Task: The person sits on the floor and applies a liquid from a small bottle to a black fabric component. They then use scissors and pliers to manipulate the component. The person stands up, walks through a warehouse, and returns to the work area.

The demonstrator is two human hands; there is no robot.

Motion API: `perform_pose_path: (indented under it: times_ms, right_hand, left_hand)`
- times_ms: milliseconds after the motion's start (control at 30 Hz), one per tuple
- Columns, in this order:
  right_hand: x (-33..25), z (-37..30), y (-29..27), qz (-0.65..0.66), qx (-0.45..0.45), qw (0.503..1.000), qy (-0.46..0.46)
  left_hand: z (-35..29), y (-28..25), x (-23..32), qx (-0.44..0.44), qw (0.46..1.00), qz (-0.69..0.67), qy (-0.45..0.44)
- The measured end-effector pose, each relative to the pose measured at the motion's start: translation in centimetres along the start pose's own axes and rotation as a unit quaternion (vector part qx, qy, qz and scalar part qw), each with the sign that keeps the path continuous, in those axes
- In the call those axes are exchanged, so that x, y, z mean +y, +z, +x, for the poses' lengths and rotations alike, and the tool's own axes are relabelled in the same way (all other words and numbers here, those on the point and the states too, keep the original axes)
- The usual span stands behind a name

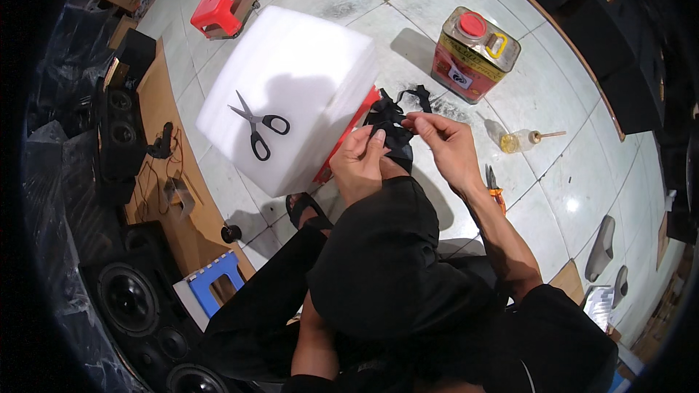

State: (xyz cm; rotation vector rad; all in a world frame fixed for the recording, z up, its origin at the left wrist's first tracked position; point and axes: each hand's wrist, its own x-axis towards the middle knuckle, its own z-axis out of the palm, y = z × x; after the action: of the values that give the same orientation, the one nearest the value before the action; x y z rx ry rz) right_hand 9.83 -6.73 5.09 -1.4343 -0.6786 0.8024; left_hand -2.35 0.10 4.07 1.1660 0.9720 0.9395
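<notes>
Here, black strips [394, 135] between fingers [376, 141], trailing forward, lengthwise curled.

You sit over a floor [542, 236] of pale, glossy square tiles, scuffed dark in places, where overhead light throws small bright glare spots and soft shadows. To your left, a wooden board [154, 94] runs past black speakers [129, 298] and crumpled clear plastic sheeting [62, 236], with a blue-and-white stool [198, 287] at its near end. Ahead of you stands a low red stool [216, 1], and black cabinets [632, 58] line the upper right.
</notes>
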Motion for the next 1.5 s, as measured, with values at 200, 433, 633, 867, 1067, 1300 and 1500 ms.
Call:
perform_pose_path:
  times_ms: [200, 433, 633, 867, 1067, 1300, 1500]
  right_hand:
    - [0.5, 0.1, 1.1, -0.077, -0.018, 0.996, -0.044]
    - [0.6, 0.8, 0.8, -0.052, -0.039, 0.998, 0.014]
    - [-0.6, 1.0, -0.7, -0.082, -0.075, 0.994, 0.012]
    - [-1.5, -0.3, 0.6, -0.201, -0.007, 0.964, -0.173]
    - [1.7, 0.3, 0.7, -0.289, -0.032, 0.911, -0.294]
    - [1.6, 0.4, 0.3, -0.273, -0.035, 0.928, -0.252]
    - [0.4, 0.0, 0.3, -0.262, 0.007, 0.941, -0.216]
  left_hand:
    - [0.0, -0.2, -0.9, -0.044, 0.998, -0.04, -0.017]
    - [-0.5, 0.2, 0.0, -0.019, 0.996, -0.061, -0.069]
    - [-0.5, 0.3, 0.2, -0.029, 0.994, -0.091, -0.055]
    - [0.0, -0.1, -0.8, -0.03, 0.997, -0.056, -0.038]
    - [-0.2, 0.1, -1.0, -0.049, 0.982, -0.158, -0.089]
    - [-0.4, 0.2, -0.3, -0.001, 0.992, -0.089, -0.085]
    - [-0.2, 0.0, -0.8, 0.058, 0.993, -0.069, -0.077]
